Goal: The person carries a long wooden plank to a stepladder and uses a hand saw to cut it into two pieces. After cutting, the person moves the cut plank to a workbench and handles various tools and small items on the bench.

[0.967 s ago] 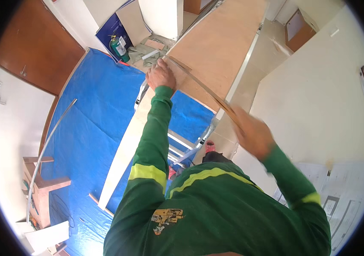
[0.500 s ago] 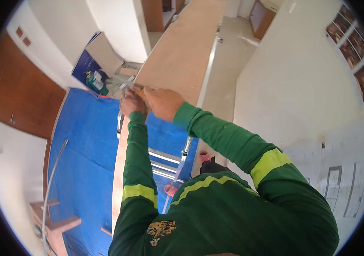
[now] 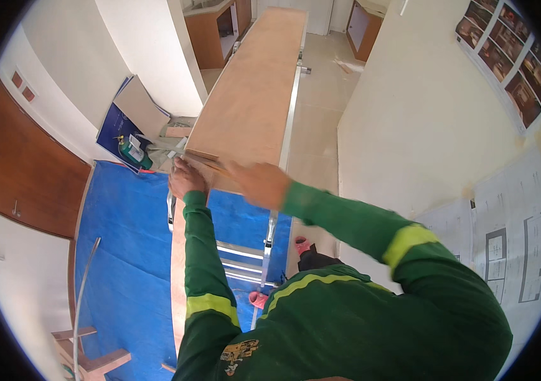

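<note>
My right hand (image 3: 261, 183), blurred by motion, is closed round the brown handle of a long slim tool (image 3: 210, 163). A pale, flat part of it seems to reach left past the board's edge; its exact kind is hard to make out. My left hand (image 3: 187, 178) is closed on the left edge of a wooden board, just below the tool, its thumb side up. The broad pale-brown board (image 3: 245, 95) runs away from me on metal supports. A narrow wooden strip (image 3: 179, 286) extends toward me along the left, partly behind my left arm.
Blue sheeting (image 3: 131, 254) covers the floor at left, with a bent pipe (image 3: 85, 286) and a wooden frame (image 3: 102, 362). A green fire extinguisher (image 3: 134, 151) stands beside leaning panels (image 3: 140, 105). Metal ladder rungs (image 3: 240, 249) show below. A white wall (image 3: 404, 120) rises at right.
My right hand has moved right and slightly down, drawing the tool's handle away from my left hand. The left hand keeps its hold. The view has shifted, so the board shows lower.
</note>
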Action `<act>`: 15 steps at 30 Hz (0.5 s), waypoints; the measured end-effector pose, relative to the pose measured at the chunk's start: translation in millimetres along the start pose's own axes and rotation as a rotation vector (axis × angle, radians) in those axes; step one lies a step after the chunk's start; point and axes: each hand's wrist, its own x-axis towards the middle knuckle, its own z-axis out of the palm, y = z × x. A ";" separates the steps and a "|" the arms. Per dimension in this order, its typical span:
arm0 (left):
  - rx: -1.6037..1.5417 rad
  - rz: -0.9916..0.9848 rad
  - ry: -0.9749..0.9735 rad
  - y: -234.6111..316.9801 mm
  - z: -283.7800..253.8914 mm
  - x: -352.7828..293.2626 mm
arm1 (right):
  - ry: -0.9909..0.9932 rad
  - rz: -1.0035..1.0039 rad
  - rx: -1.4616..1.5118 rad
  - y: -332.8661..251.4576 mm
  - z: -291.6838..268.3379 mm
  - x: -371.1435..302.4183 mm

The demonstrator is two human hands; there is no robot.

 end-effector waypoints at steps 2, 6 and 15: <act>0.030 -0.025 -0.015 -3.1 -2.2 8.0 | 0.021 -0.019 0.027 -10.4 10.1 41.9; 0.017 -0.063 0.004 -20.1 -2.4 6.7 | -0.098 0.097 0.086 -16.1 -11.7 -8.6; -0.011 -0.013 0.077 3.0 -0.3 -6.4 | -0.302 0.288 0.028 -18.3 -79.9 -110.5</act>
